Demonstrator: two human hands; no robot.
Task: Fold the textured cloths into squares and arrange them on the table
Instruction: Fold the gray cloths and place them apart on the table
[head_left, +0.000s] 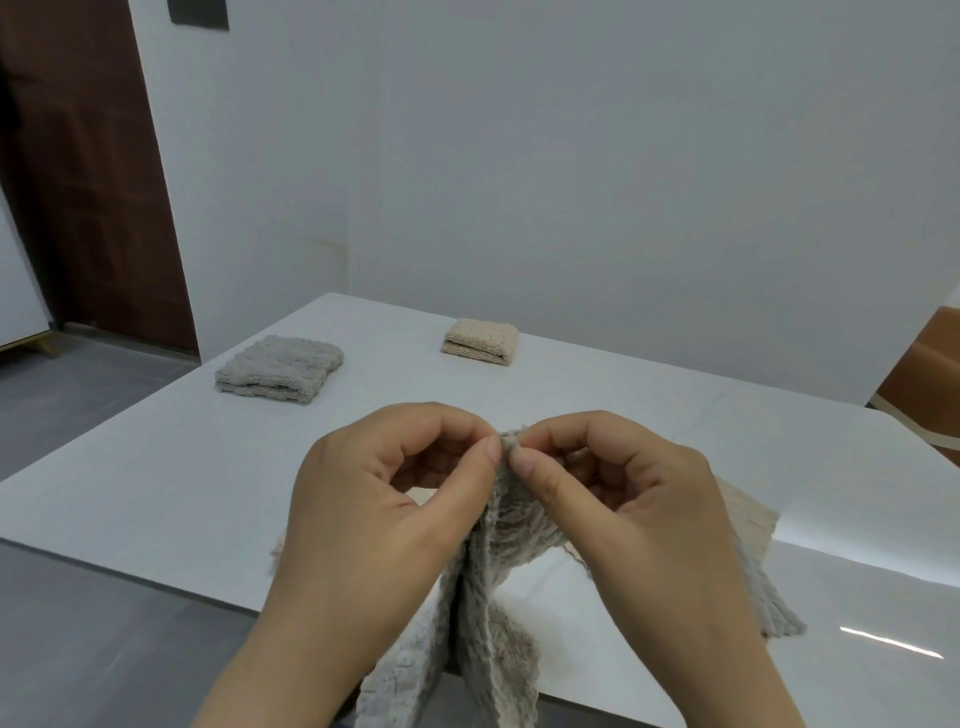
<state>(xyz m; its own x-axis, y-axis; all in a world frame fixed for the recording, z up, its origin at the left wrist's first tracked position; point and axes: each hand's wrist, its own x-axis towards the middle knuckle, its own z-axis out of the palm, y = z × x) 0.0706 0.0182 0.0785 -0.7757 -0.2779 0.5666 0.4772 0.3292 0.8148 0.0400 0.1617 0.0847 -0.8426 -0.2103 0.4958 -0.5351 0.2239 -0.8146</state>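
Observation:
A grey textured cloth (488, 597) hangs in loose folds over the near edge of the white table (156, 483). My left hand (384, 514) and my right hand (623, 514) meet above it, each pinching the same raised corner of the grey cloth between thumb and forefinger. Under the grey cloth lies a beige textured cloth (748, 514), unfolded, its edge showing to the right of my right hand. A folded grey cloth (280, 370) lies at the far left of the table. At the far middle sits a folded beige cloth (480, 342).
The table's far edge meets a white wall. A brown door (88, 171) stands at the left beyond grey floor. A brown chair back (930, 374) shows past the table's right corner.

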